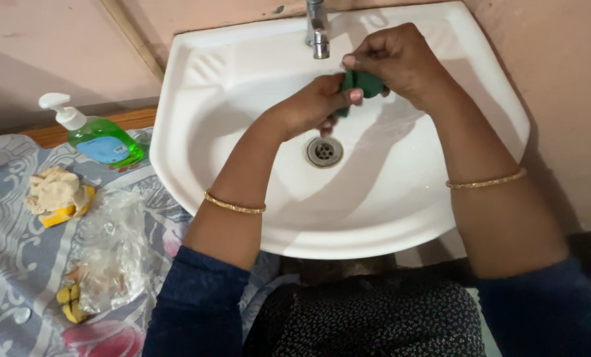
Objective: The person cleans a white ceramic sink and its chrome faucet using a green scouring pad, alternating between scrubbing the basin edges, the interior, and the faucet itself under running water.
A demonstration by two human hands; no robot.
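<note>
A white sink (480, 106) stands against a pinkish wall. Over its back edge, beneath the tap (318, 30), left hand (315, 102) and right hand (394, 59) pinch a green scrub pad (365, 82), its long axis unclear.

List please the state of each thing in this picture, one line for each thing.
Left hand: closed on the green scrub pad.
Right hand: closed on the same pad.
Green scrub pad: bunched between both hands, over the sink.
Tap: no water visible.
Sink: drain open.
Soap bottle: lying tilted, partly full.
Plastic bag: crumpled.
</note>
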